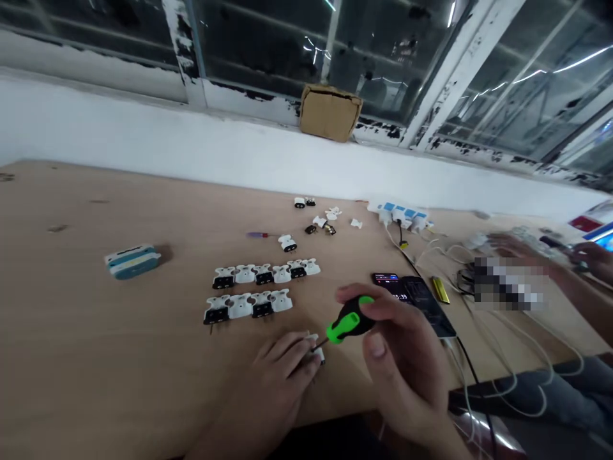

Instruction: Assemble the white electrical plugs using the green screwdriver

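Observation:
My right hand grips the end of a black and green screwdriver, with the thumb held a little apart from the handle. Its shaft slants down to a small white plug part, mostly covered by fingers. My left hand is closed over that part and presses it on the table near the front edge. Beyond the left hand lie two rows of white plug shells, some with black pin inserts; the nearer row and the farther row run side by side. Where exactly the screwdriver tip sits is hidden.
Loose plug parts and a small purple screwdriver lie farther back. At left stands a teal and white box. Phones, cables and a power strip are at right, where another person's hands work.

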The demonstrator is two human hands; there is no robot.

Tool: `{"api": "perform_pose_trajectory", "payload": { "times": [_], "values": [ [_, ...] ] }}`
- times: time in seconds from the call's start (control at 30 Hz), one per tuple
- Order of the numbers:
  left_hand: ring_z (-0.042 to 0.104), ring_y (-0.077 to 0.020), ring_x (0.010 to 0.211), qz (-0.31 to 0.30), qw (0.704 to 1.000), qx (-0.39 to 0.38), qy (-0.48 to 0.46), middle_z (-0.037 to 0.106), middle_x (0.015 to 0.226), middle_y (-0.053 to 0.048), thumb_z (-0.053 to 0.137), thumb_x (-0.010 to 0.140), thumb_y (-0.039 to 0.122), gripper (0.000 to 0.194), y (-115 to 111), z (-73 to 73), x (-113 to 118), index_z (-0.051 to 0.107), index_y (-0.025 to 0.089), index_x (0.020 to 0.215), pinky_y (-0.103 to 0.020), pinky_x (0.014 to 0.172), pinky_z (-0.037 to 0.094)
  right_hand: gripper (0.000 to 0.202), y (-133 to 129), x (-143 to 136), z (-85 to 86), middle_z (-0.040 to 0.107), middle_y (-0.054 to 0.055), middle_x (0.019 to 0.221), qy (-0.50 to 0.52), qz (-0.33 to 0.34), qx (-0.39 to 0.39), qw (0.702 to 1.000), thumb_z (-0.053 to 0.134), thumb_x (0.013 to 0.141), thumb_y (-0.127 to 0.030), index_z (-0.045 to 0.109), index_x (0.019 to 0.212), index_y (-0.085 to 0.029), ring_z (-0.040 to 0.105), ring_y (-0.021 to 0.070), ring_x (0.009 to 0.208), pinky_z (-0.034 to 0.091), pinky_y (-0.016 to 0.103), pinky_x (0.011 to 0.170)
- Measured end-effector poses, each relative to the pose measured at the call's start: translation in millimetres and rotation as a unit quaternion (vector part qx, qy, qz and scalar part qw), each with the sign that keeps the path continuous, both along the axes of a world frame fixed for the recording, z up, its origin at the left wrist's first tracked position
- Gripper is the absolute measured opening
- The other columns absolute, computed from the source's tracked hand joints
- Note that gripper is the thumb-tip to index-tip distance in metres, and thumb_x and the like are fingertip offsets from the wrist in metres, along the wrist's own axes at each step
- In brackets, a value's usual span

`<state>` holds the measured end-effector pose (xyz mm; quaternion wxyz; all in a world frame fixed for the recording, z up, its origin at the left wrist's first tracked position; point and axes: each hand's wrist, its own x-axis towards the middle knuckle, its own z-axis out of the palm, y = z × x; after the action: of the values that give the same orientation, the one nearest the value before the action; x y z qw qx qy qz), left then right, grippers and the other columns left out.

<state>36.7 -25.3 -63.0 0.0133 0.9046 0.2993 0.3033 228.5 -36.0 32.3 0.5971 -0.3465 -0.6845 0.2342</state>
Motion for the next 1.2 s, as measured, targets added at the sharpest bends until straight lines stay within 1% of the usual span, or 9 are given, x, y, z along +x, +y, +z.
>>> {"api": "perform_pose_trajectory", "payload": {
  "times": [0.2, 0.37, 0.5, 0.6, 0.7, 0.77, 0.9, 1.07, 1.2],
  "values": [
    [0.066, -0.0220, 0.123, 0.002, 1.000, 0.023, 0.008, 0.075, 0.130, -0.006, 0.046, 0.105, 0.011, 0.035, 1.2, -3.8, -2.7, 0.070, 0.020, 0.129, -0.039, 0.102, 0.060, 0.042, 0.6, -11.3, -0.4, 0.072, 0.005, 0.119, 0.062, -0.021, 0.000, 0.998, 0.064, 0.095, -0.007, 0.056, 0.127, -0.033, 0.071, 0.0204, 0.106, 0.065, 0.033, 0.079],
    [0.066, -0.0207, 0.123, 0.011, 0.999, 0.033, 0.004, 0.074, 0.132, -0.004, 0.045, 0.109, 0.016, 0.033, 1.0, -7.0, -3.1, 0.071, 0.022, 0.129, -0.037, 0.102, 0.059, 0.029, 1.4, -7.3, 3.9, 0.066, 0.010, 0.127, 0.035, -0.036, -0.009, 0.999, 0.056, 0.102, -0.015, 0.064, 0.126, -0.029, 0.069, 0.0253, 0.113, 0.063, 0.040, 0.084],
    [0.067, -0.0204, 0.123, 0.013, 0.999, 0.035, -0.014, 0.074, 0.131, -0.005, 0.041, 0.110, 0.016, 0.035, 1.0, -6.7, -2.3, 0.073, 0.022, 0.124, -0.036, 0.102, 0.059, 0.031, 3.6, -1.5, 3.9, 0.062, 0.011, 0.129, 0.004, -0.077, -0.008, 0.997, 0.045, 0.108, -0.025, 0.068, 0.128, -0.028, 0.062, 0.0277, 0.120, 0.057, 0.043, 0.095],
    [0.068, -0.0219, 0.122, 0.009, 0.999, 0.034, -0.012, 0.075, 0.130, -0.006, 0.040, 0.111, 0.016, 0.036, 1.0, -6.9, -2.6, 0.072, 0.021, 0.125, -0.039, 0.100, 0.060, 0.026, 5.1, -0.9, 1.6, 0.059, 0.010, 0.125, -0.001, -0.068, 0.000, 0.998, 0.059, 0.102, -0.032, 0.066, 0.128, -0.028, 0.059, 0.0273, 0.116, 0.058, 0.041, 0.090],
    [0.068, -0.0232, 0.119, 0.010, 0.999, 0.029, -0.019, 0.075, 0.129, -0.007, 0.038, 0.112, 0.017, 0.037, 0.3, -9.8, -1.4, 0.072, 0.019, 0.125, -0.041, 0.098, 0.062, 0.035, 4.6, -1.3, -1.2, 0.057, 0.007, 0.119, 0.000, -0.065, -0.001, 0.998, 0.071, 0.094, -0.019, 0.065, 0.126, -0.031, 0.060, 0.0217, 0.105, 0.058, 0.033, 0.079],
    [0.068, -0.0236, 0.120, 0.012, 0.999, 0.023, -0.039, 0.074, 0.130, -0.007, 0.037, 0.112, 0.017, 0.037, -0.3, -12.6, 0.5, 0.072, 0.020, 0.124, -0.042, 0.098, 0.061, 0.039, 3.3, -0.8, -2.1, 0.061, 0.007, 0.122, 0.000, -0.063, -0.006, 0.998, 0.065, 0.096, -0.013, 0.064, 0.131, -0.032, 0.062, 0.0220, 0.109, 0.058, 0.036, 0.084],
    [0.066, -0.0238, 0.122, 0.013, 0.999, 0.011, -0.050, 0.073, 0.131, -0.007, 0.043, 0.110, 0.014, 0.033, -0.9, -14.7, 2.3, 0.072, 0.020, 0.125, -0.042, 0.099, 0.061, 0.037, 2.6, 1.3, -0.1, 0.067, 0.010, 0.130, 0.006, -0.041, -0.022, 0.999, 0.051, 0.104, -0.016, 0.063, 0.136, -0.030, 0.062, 0.0270, 0.126, 0.056, 0.045, 0.099],
    [0.065, -0.0247, 0.124, 0.000, 1.000, 0.003, -0.026, 0.072, 0.133, -0.008, 0.045, 0.108, 0.014, 0.033, -0.6, -8.4, -0.9, 0.071, 0.020, 0.129, -0.043, 0.101, 0.060, 0.044, 6.8, 4.3, 0.6, 0.062, 0.007, 0.123, -0.008, -0.026, 0.004, 1.000, 0.071, 0.093, -0.015, 0.065, 0.132, -0.032, 0.065, 0.0227, 0.109, 0.057, 0.038, 0.088],
    [0.067, -0.0235, 0.121, 0.011, 1.000, 0.004, -0.029, 0.073, 0.132, -0.006, 0.046, 0.109, 0.016, 0.031, -0.5, -8.9, -0.7, 0.071, 0.022, 0.126, -0.041, 0.099, 0.061, 0.047, 2.7, 6.1, -3.4, 0.065, 0.007, 0.130, -0.013, -0.053, -0.026, 0.998, 0.058, 0.100, -0.011, 0.061, 0.141, -0.034, 0.065, 0.0231, 0.117, 0.058, 0.038, 0.092]
  ]
}}
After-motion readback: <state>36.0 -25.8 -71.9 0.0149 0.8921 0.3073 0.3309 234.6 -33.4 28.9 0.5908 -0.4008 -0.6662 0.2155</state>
